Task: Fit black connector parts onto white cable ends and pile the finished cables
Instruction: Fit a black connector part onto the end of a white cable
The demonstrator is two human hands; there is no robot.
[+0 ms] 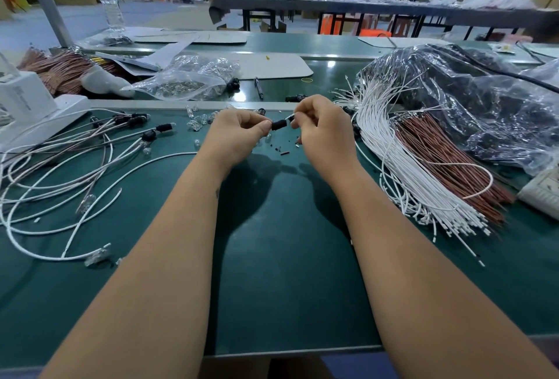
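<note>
Black plastic connector barrel (279, 125) pinched in my left fingers (266, 127), thin white cable end (289, 117) in my right fingers (298, 120); misaligned, it may buckle.

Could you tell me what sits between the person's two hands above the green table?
In the head view, a small black cylindrical connector part bridges the left hand and right hand, with a white cable end entering it from the right hand's fingers.
</note>
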